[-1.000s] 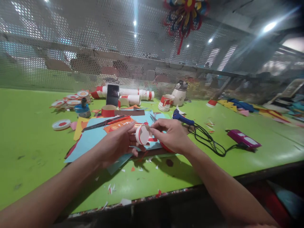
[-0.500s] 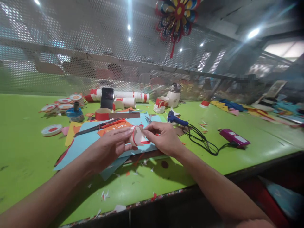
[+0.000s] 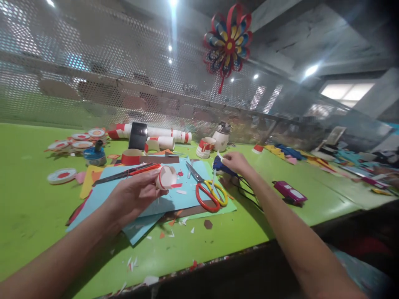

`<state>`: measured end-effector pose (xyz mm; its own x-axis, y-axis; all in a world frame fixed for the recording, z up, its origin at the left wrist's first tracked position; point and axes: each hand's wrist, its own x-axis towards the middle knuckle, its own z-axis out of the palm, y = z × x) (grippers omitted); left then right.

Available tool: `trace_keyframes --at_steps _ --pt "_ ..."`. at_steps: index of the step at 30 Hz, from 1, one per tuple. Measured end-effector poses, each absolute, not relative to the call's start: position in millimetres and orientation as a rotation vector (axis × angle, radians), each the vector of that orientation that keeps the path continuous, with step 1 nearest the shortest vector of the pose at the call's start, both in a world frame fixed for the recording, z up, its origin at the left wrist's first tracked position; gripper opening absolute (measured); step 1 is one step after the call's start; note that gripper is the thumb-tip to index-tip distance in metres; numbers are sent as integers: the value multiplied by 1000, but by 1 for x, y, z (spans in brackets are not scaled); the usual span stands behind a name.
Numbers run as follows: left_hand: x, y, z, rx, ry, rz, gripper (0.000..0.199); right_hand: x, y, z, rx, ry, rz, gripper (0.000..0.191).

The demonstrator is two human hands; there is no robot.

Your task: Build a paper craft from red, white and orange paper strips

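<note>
My left hand (image 3: 134, 193) is closed round a short white paper cup (image 3: 167, 177) with a red rim, its open mouth turned to the right. A red strip (image 3: 176, 185) sticks out near its lower edge. At the blue glue gun (image 3: 225, 168), my right hand (image 3: 237, 161) has its fingertips pinched together. A small white scrap (image 3: 220, 156) shows at those fingertips; whether they grip it or the gun, I cannot tell. Scissors (image 3: 208, 195) with red and yellow handles lie between the hands on light blue paper (image 3: 116, 207).
Red and white paper tubes (image 3: 158, 133), a dark phone-like object (image 3: 137, 136) and a bottle (image 3: 222, 137) stand at the back. Left are a blue ink bottle (image 3: 94, 156) and several round discs (image 3: 62, 176). A purple box (image 3: 289, 192) lies right. Paper scraps litter the green table (image 3: 28, 207).
My right hand has left the cup and moved right and away from me to the glue gun. The scissors are uncovered. My left hand still holds the cup, slightly further left.
</note>
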<state>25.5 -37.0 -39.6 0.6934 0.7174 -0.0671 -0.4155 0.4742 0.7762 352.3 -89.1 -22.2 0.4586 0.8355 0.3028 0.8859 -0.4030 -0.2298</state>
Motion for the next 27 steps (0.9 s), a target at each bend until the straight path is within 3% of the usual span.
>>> trace_keyframes --at_steps 3,9,13,22,27 --pt "26 -34 -42 820 425 732 15 366 -84 -41 -2508 -1501 -162 19" --pt "27 -29 -50 853 421 714 14 373 -78 -61 -2634 -1551 -161 43" --pt "25 -29 -51 840 423 722 13 379 -74 -65 -2622 -1547 -183 45" --pt "25 -25 -52 809 431 736 10 378 -78 -66 -2350 -1306 -187 33" --pt "25 -23 -53 796 480 765 18 374 -85 -47 -2038 -1130 -58 36"
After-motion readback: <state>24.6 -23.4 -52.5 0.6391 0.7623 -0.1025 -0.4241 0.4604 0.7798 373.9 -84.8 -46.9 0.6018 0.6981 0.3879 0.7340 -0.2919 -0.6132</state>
